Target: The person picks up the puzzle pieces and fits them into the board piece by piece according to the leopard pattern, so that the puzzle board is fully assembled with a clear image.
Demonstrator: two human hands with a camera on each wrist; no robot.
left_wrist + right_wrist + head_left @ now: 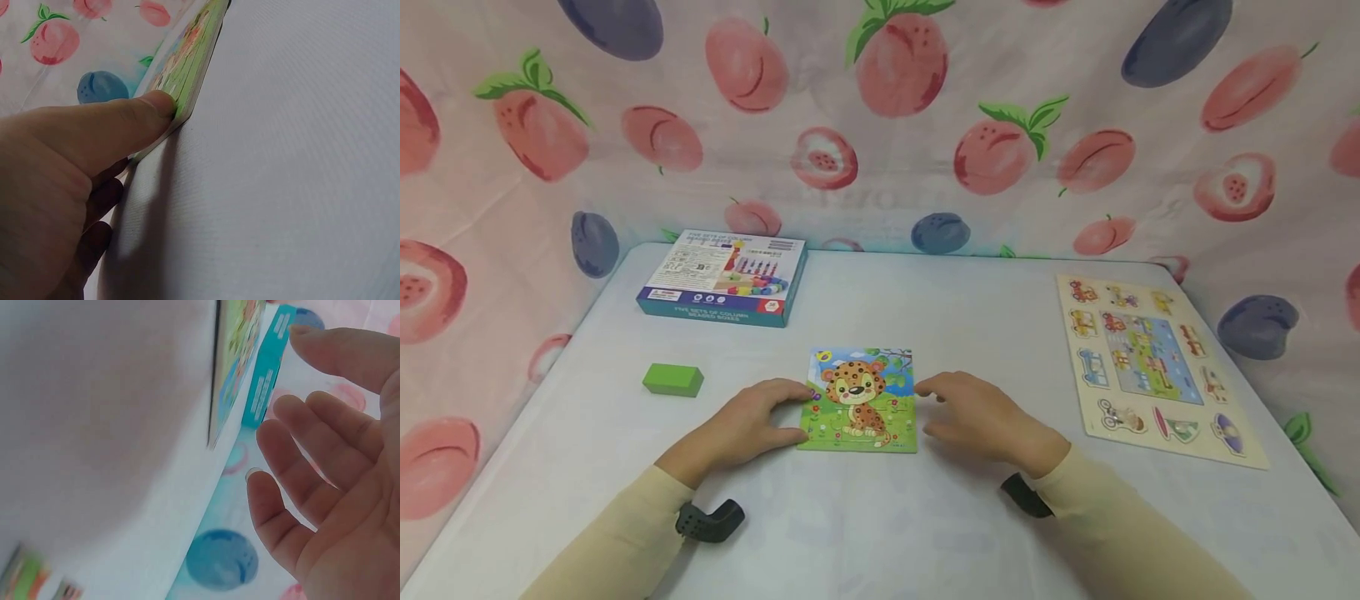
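A square puzzle board with a cartoon leopard on green grass and blue sky lies in the middle of the table. My left hand holds it at the left edge, the thumb on the near corner and the fingers curled beside the edge. Beyond the opposite edge, my right hand hovers with loosely bent fingers, holding nothing. In the right wrist view a gap shows between its fingertips and the board.
Behind on the left lies a flat teal-and-white box labelled as column beaded boxes. A green block sits nearer on that side. On the far right is a vehicle picture board. A fruit-print cloth hangs behind the white table.
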